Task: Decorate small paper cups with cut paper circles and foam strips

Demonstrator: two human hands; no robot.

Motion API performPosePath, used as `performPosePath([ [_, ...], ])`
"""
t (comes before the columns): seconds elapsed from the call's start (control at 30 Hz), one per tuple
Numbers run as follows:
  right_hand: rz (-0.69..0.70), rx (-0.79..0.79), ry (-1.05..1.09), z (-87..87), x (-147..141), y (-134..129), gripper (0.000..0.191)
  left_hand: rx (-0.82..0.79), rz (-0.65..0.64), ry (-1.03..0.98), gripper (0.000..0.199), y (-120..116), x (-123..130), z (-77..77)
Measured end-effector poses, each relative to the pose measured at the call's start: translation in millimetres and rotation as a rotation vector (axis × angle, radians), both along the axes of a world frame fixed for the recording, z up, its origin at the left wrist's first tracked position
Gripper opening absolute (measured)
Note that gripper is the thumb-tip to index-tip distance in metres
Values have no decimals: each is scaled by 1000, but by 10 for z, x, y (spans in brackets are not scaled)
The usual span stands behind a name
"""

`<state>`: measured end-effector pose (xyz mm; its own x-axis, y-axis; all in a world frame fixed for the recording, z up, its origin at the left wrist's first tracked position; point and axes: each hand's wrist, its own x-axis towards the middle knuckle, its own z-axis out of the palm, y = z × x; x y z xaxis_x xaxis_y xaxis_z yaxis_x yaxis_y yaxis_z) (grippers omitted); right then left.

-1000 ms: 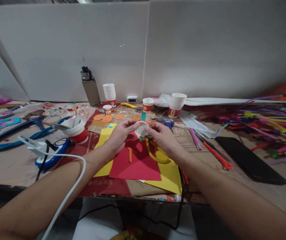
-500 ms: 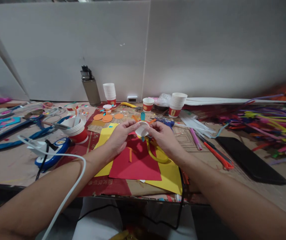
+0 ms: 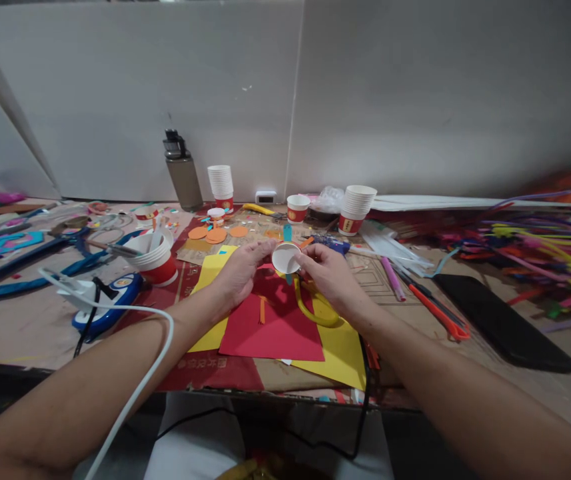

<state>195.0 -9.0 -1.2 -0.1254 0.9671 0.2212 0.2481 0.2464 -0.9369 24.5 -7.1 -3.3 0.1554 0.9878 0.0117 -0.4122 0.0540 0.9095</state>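
Observation:
A small paper cup [image 3: 286, 259] is held with its white inside facing me. Teal strips [image 3: 288, 233] stick out above and below it, and an orange strip [image 3: 307, 243] shows at its upper right. My right hand [image 3: 332, 277] pinches the cup's right side between thumb and fingers. On the other side, my left hand [image 3: 242, 270] is closed, its fingertips at the cup's left edge. Beneath the hands lies red paper [image 3: 272, 337] on yellow paper [image 3: 338, 353]. A short orange paper piece [image 3: 262, 311] rests on the red sheet, beside yellow-handled scissors [image 3: 318, 315].
Stacked paper cups [image 3: 356, 210] and a bottle [image 3: 184, 177] stand at the back. Orange paper discs [image 3: 216, 235] lie left of centre. A blue device [image 3: 108, 307] with a white cable is at left. A black phone-like slab [image 3: 505, 323] and pipe cleaners [image 3: 545, 260] are at right.
The cup has turned so that more of its inside faces me. My left thumb has slid off its front to its left edge. The right hand keeps its hold.

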Motion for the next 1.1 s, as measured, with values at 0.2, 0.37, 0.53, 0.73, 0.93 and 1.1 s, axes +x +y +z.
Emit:
performPosePath([
  [0.2,-6,47,-82,12,4,-23,24,19,58,5,32,29,-13,-23],
  [0.37,-13,64,-93,27,7,-31,23,-7,74,36,33,9,-7,-18],
  [0.53,-32,45,-89,28,2,-34,23,26,70,30,31,-2,-2,-15],
  [0.73,-38,1,-21,22,-14,-28,22,-1,80,26,34,-26,22,16],
  [0.93,-46,-36,-16,48,-27,-42,20,-7,60,-8,33,-31,21,18],
  [1.1,-35,-31,14,27,-26,-26,21,8,70,-5,31,-18,19,0],
])
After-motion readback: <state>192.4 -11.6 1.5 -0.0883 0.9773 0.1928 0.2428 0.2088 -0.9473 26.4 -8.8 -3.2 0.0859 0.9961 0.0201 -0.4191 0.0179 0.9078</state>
